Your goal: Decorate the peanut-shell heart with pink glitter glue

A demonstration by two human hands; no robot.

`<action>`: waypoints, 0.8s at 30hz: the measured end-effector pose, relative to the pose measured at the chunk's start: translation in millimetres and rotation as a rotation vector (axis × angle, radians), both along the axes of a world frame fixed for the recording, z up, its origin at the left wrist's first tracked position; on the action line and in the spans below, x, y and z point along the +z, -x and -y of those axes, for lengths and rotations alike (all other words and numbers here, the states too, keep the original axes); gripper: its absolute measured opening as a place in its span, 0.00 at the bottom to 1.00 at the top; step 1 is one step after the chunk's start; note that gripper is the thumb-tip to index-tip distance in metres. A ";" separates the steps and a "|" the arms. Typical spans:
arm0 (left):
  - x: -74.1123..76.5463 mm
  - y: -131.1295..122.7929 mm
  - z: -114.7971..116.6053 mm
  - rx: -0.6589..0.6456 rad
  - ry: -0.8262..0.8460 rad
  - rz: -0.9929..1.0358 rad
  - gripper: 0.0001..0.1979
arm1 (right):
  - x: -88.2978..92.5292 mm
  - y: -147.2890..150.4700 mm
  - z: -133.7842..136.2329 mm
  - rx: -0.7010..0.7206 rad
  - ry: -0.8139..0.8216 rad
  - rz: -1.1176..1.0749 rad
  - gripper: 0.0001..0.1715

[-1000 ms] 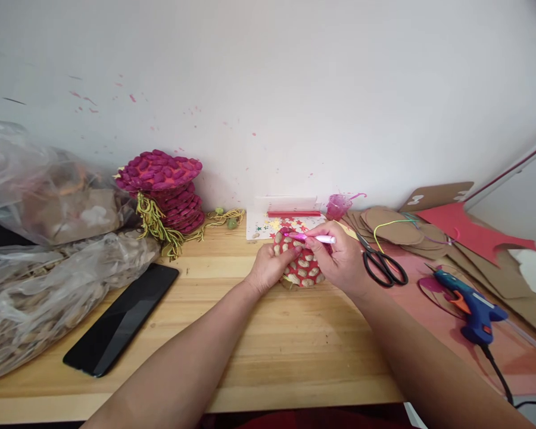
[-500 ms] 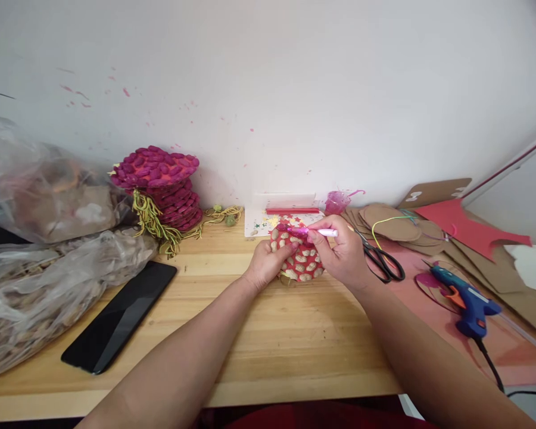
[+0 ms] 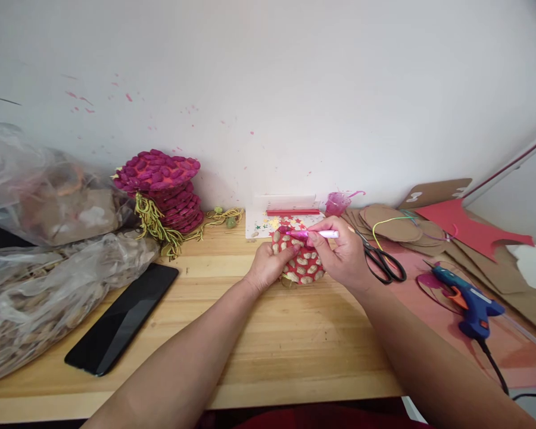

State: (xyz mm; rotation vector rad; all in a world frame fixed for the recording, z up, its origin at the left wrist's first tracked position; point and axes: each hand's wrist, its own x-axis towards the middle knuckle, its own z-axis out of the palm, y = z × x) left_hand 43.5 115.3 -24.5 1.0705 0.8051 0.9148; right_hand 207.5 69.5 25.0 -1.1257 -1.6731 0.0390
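A red disc covered with peanut shells point(image 3: 304, 262) is tilted up above the wooden table. My left hand point(image 3: 268, 264) is closed on its left edge, thumb lying over the front. In my right hand point(image 3: 343, 250) is a paintbrush point(image 3: 326, 234) with a white handle and magenta paint on its front part, pinched between thumb and fingers. Its tip touches the shells at the disc's upper left, where a few look magenta. The rest of the shells are plain tan. Behind the disc lies a white sheet point(image 3: 252, 223) with small coloured stars.
Left are a stack of magenta shell-covered discs point(image 3: 158, 173), a black phone point(image 3: 122, 319) and a plastic bag of peanut shells point(image 3: 58, 298). Right are a paint cup point(image 3: 337, 204), scissors point(image 3: 384, 265), cardboard circles point(image 3: 388, 223), red paper point(image 3: 469, 226) and a corded glue gun point(image 3: 476, 310).
The camera view has shifted slightly. Both hands keep their grips, and the brush tip stays at the disc's upper left with only a tiny movement.
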 end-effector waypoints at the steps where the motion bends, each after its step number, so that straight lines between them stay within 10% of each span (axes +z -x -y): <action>1: 1.0 -0.1 0.4 -0.004 -0.008 -0.006 0.27 | 0.3 0.4 0.3 -0.002 -0.002 0.014 0.03; 24: 1.2 0.5 1.6 -0.005 -0.037 -0.023 0.25 | 1.1 -0.5 1.1 -0.001 0.017 -0.011 0.03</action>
